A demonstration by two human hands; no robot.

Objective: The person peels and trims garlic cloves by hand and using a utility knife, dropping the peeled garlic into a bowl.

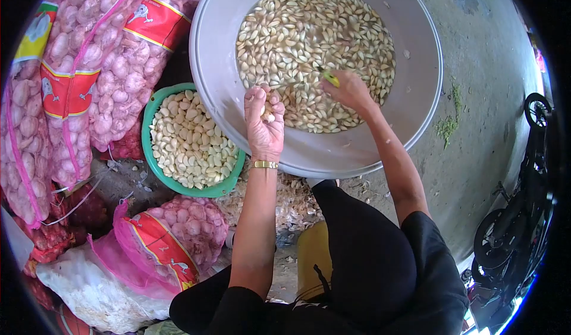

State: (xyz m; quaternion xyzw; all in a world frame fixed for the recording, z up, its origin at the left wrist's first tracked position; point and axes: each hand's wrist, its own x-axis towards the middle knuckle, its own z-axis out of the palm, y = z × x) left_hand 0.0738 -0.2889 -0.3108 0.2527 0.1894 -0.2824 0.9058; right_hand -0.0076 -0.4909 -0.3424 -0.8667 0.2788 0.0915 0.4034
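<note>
My left hand (263, 124) has its fingers curled round garlic cloves (269, 116), over the near left rim of a large grey basin (416, 91). Many garlic cloves (315, 31) lie in water in that basin. Above them, my right hand (351, 91) is closed on a small knife with a yellow-green handle (331, 79); its dark blade points up and left. Left of the basin, a green bowl (153, 165) holds peeled cloves (190, 138).
Pink net sacks of garlic (119, 67) are stacked at the left, and an open one (190, 228) lies below the bowl. Garlic skins (285, 198) litter the floor near my feet. Motorbikes (511, 228) stand at the far right. Green scraps (446, 127) lie right of the basin.
</note>
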